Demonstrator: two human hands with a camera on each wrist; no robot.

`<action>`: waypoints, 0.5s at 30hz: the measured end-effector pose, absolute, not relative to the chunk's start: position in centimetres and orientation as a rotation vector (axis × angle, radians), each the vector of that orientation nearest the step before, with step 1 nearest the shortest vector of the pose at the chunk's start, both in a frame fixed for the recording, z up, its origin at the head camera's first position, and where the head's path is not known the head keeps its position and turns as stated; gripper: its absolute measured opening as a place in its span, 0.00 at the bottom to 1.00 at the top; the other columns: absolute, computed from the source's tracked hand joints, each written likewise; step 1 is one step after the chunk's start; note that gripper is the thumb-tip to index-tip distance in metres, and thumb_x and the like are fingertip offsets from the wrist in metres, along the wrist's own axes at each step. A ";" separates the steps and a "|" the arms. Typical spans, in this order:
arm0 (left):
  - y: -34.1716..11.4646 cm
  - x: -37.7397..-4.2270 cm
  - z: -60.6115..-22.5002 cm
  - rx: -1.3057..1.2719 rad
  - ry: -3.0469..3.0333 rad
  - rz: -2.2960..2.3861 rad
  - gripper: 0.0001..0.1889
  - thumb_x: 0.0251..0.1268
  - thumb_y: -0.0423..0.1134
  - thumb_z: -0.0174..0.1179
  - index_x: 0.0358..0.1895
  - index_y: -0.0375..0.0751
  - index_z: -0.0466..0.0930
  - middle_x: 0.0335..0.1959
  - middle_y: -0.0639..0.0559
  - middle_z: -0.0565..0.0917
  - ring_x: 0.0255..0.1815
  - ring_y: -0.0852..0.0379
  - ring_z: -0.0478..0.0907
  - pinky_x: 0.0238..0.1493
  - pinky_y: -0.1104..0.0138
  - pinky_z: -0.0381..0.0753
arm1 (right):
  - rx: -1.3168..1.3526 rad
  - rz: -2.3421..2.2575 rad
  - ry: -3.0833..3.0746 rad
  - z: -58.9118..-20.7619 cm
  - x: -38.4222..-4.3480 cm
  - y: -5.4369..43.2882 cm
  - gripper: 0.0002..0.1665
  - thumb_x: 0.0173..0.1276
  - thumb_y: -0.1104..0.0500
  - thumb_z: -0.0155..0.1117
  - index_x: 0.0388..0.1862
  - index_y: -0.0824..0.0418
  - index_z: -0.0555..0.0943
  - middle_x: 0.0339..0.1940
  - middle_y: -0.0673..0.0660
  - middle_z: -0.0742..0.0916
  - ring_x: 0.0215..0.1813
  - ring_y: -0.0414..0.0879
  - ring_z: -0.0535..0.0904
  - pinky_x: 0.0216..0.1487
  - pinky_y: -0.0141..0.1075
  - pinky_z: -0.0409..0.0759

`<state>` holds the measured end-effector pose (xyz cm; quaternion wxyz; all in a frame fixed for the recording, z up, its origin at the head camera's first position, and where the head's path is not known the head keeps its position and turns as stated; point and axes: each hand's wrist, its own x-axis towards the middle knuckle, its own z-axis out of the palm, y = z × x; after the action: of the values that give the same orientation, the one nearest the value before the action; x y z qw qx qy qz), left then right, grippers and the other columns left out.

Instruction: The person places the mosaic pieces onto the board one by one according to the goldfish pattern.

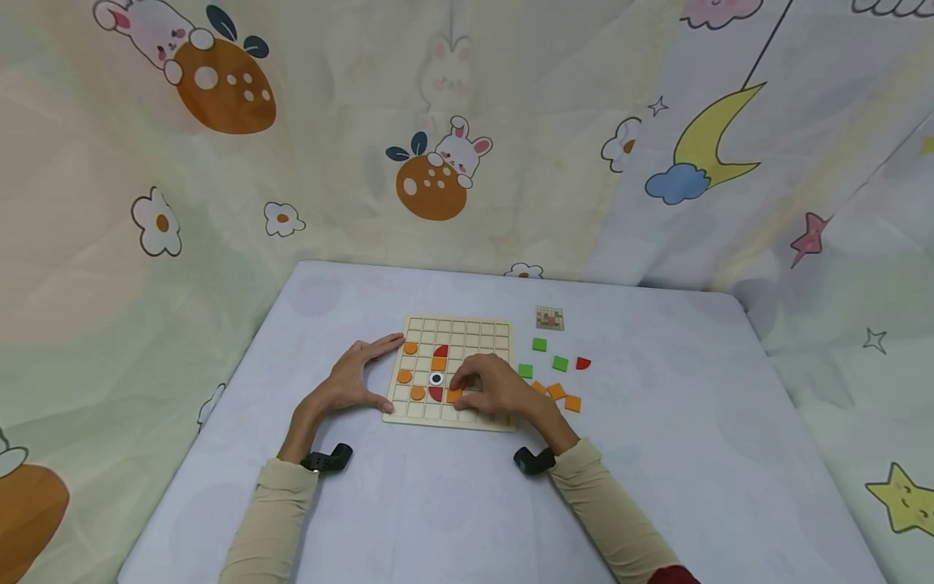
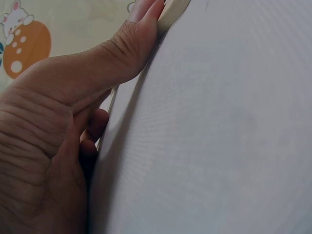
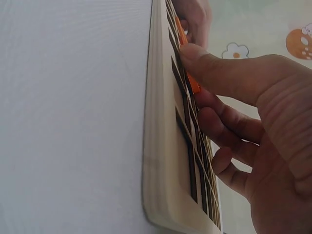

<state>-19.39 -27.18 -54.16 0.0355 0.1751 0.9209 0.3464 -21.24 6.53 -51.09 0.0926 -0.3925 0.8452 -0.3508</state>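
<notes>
A pale wooden grid board (image 1: 474, 331) lies on the table. My left hand (image 1: 350, 380) is spread along its left side, with the thumb at the near corner and the fingertips at the edge farther back. Over the board's near right part, my right hand (image 1: 499, 385) pinches an orange square tile (image 3: 193, 84) between thumb and fingers, low at the grid. On the board to its left sit three orange round tiles (image 1: 404, 376), two red quarter-circle tiles (image 1: 441, 351), another orange square (image 1: 439, 364) and a white eye-like disc (image 1: 436, 378) with a dark centre.
Right of the board lie three green squares (image 1: 560, 363), several orange squares (image 1: 573, 403) and a red quarter-circle (image 1: 583, 363). A small patterned card (image 1: 550, 318) is behind them. The white-covered table (image 1: 657, 487) meets a printed cloth backdrop (image 1: 350, 146).
</notes>
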 end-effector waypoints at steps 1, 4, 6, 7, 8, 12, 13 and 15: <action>-27.2 -19.4 -54.2 0.542 2.830 1.066 0.68 0.30 0.59 0.93 0.86 0.55 0.67 0.89 0.53 0.66 0.60 0.52 0.68 0.60 0.53 0.69 | -1.165 -1.033 2.516 -51.1 -21.2 6.6 0.12 0.64 0.56 0.86 0.45 0.54 0.93 0.43 0.46 0.93 0.47 0.41 0.85 0.55 0.37 0.83; -27.2 -19.4 -54.3 0.554 2.833 1.070 0.68 0.30 0.59 0.93 0.85 0.54 0.68 0.88 0.52 0.66 0.60 0.52 0.68 0.60 0.53 0.69 | -1.180 -1.018 2.535 -51.0 -21.2 6.8 0.12 0.64 0.56 0.85 0.45 0.55 0.93 0.42 0.47 0.93 0.47 0.41 0.85 0.55 0.38 0.83; -27.2 -19.3 -54.3 0.552 2.833 1.070 0.68 0.30 0.59 0.93 0.85 0.55 0.67 0.88 0.52 0.66 0.60 0.52 0.68 0.59 0.53 0.69 | -1.182 -1.021 2.540 -50.8 -21.1 6.9 0.11 0.66 0.57 0.84 0.45 0.57 0.93 0.42 0.48 0.93 0.46 0.41 0.86 0.55 0.39 0.84; -27.2 -19.3 -54.3 0.544 2.829 1.074 0.68 0.30 0.59 0.93 0.85 0.55 0.67 0.88 0.53 0.66 0.60 0.52 0.68 0.60 0.54 0.68 | -1.182 -1.023 2.539 -50.8 -21.1 6.9 0.10 0.67 0.58 0.83 0.45 0.57 0.93 0.42 0.48 0.93 0.46 0.41 0.86 0.55 0.38 0.84; -27.2 -19.3 -54.3 0.540 2.830 1.070 0.68 0.30 0.59 0.93 0.85 0.56 0.67 0.88 0.53 0.66 0.60 0.52 0.68 0.60 0.53 0.69 | -1.180 -1.027 2.536 -50.8 -21.1 6.9 0.09 0.67 0.58 0.83 0.44 0.57 0.93 0.42 0.48 0.93 0.46 0.41 0.86 0.54 0.38 0.85; -27.2 -19.3 -54.2 0.524 2.822 1.074 0.68 0.31 0.59 0.93 0.85 0.56 0.67 0.89 0.54 0.66 0.61 0.52 0.68 0.62 0.52 0.69 | -1.172 -1.025 2.536 -50.7 -20.9 6.8 0.07 0.68 0.59 0.81 0.44 0.57 0.93 0.41 0.49 0.93 0.45 0.41 0.86 0.53 0.37 0.85; -27.2 -19.3 -54.2 0.527 2.824 1.071 0.68 0.31 0.59 0.93 0.85 0.56 0.67 0.89 0.54 0.66 0.61 0.51 0.69 0.62 0.52 0.69 | -1.172 -1.021 2.540 -50.7 -20.9 6.8 0.07 0.68 0.59 0.81 0.43 0.57 0.93 0.41 0.48 0.93 0.44 0.41 0.86 0.53 0.37 0.85; -27.2 -19.3 -54.1 0.527 2.823 1.072 0.68 0.32 0.59 0.92 0.85 0.55 0.67 0.89 0.53 0.66 0.61 0.51 0.69 0.62 0.52 0.70 | -1.168 -1.008 2.547 -50.7 -20.9 6.7 0.06 0.68 0.59 0.81 0.43 0.56 0.93 0.41 0.48 0.93 0.45 0.40 0.85 0.53 0.37 0.84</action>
<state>-19.28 -27.21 -54.14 0.0380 0.1717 0.9203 0.3493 -20.86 6.66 -50.72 0.0815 -0.3909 0.8525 -0.3375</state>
